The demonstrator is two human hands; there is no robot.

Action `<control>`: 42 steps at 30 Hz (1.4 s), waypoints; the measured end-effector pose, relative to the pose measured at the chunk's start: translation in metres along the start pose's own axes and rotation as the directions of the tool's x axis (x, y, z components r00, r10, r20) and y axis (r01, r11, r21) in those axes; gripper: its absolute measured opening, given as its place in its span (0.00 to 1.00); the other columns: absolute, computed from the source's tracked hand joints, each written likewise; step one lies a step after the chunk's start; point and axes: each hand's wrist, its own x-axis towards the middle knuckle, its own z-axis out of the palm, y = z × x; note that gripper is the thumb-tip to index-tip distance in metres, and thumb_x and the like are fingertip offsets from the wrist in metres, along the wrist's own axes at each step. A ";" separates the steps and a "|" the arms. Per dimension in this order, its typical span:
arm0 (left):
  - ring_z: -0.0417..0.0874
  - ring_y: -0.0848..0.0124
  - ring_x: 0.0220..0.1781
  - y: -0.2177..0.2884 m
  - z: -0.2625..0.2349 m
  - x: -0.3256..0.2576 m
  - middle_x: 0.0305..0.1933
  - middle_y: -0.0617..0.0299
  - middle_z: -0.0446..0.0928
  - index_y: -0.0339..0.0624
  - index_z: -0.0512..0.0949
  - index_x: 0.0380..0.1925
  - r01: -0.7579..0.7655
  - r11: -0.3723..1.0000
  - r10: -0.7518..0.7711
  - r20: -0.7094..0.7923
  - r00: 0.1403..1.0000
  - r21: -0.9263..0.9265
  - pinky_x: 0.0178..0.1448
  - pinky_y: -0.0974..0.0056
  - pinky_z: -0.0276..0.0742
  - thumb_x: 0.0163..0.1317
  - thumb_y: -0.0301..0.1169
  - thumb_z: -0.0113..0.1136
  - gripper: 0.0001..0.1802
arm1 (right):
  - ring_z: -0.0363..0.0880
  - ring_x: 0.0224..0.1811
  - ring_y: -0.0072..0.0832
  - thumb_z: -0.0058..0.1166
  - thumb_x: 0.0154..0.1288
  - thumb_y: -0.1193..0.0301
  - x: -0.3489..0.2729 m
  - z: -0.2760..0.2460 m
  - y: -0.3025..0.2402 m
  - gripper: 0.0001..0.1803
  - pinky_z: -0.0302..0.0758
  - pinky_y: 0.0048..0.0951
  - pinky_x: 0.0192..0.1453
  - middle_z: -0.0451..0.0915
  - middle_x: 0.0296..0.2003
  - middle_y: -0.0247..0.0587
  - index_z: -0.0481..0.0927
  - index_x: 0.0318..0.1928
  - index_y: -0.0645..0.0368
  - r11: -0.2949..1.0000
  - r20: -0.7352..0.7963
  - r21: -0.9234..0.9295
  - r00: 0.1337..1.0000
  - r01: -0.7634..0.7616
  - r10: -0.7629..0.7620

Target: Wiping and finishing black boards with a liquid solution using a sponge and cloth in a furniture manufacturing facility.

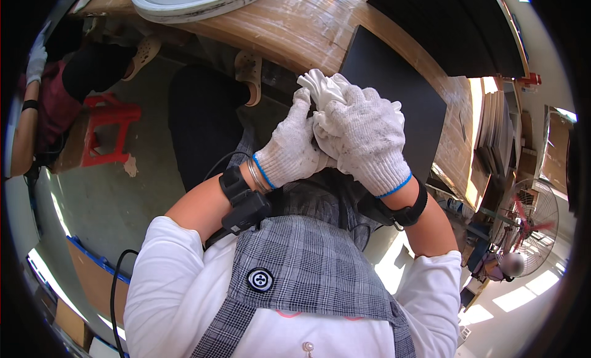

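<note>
Both my hands wear white knit gloves with blue-edged cuffs and meet in front of my apron. A bunched white cloth (323,90) sticks up between them, its folds gathered at the top. My right hand (372,136) is closed around the cloth, with its back facing up. Pressed against the cloth's left side is my left hand (286,139), thumb raised and fingers mostly hidden behind the bundle. Just beyond my right hand, a flat black board (400,87) lies on the wooden table (295,38).
A round white tray (166,13) sits at the table's far left. Dark panels (455,32) lie at the far right, near stacked boards (492,127). Leftward are a red stool (111,130) and a co-worker's gloved hand (37,64). A caged fan (528,225) stands right.
</note>
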 end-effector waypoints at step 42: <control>0.72 0.58 0.68 0.010 0.001 -0.011 0.69 0.51 0.65 0.36 0.54 0.72 0.013 0.883 -0.024 0.018 1.000 0.469 0.70 0.44 0.70 0.67 0.24 0.50 0.34 | 0.63 0.68 0.52 0.64 0.57 0.52 -0.002 0.010 0.088 0.37 0.62 0.48 0.71 0.66 0.66 0.56 0.73 0.62 0.59 0.946 0.064 0.189 0.965 -0.262 0.255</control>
